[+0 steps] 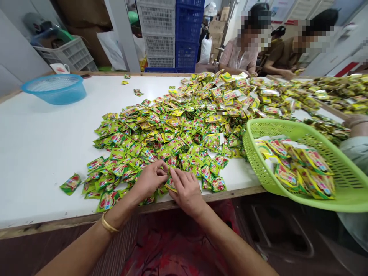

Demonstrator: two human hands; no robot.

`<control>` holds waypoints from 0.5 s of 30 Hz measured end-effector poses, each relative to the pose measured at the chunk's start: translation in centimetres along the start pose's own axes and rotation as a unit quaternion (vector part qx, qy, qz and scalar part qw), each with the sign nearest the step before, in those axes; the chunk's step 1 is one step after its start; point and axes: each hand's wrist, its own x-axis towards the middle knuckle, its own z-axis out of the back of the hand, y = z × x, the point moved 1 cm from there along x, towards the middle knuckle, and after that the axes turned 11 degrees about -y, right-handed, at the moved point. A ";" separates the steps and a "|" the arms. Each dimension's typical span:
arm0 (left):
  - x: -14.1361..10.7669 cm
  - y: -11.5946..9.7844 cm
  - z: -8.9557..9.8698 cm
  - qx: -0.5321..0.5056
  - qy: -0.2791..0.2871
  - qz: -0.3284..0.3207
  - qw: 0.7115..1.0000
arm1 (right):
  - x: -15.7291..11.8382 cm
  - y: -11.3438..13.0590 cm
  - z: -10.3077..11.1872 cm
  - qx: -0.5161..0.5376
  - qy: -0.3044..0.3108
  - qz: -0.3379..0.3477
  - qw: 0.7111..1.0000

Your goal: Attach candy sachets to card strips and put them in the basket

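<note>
Small green and yellow packets (120,153) lie in a wide heap on the white table (37,153). At the heap's front edge my left hand (152,178), with a gold bangle on its wrist, has its thumb and fingers pinched together; what they hold, if anything, is too small to name. Just right of it, my right hand (185,189) has its fingers curled over a packet (171,184) that shows between the two hands. To the right, a green basket (258,168) holds several larger yellow packs (287,177).
A blue basket (57,90) and a white cup (60,69) stand at the back left. Two people (238,57) sit across the table. Another person's arm (358,128) is behind the green basket. Stacked crates (159,34) rise beyond the table.
</note>
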 end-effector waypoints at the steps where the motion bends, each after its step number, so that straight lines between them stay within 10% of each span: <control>1: 0.0 -0.1 -0.1 -0.020 0.019 0.011 1.000 | 0.0 0.0 0.0 0.000 -0.002 -0.003 1.000; 15: -1.7 -3.3 -0.4 -0.090 0.079 0.084 0.989 | 0.3 0.0 -0.3 0.012 -0.032 -0.004 0.999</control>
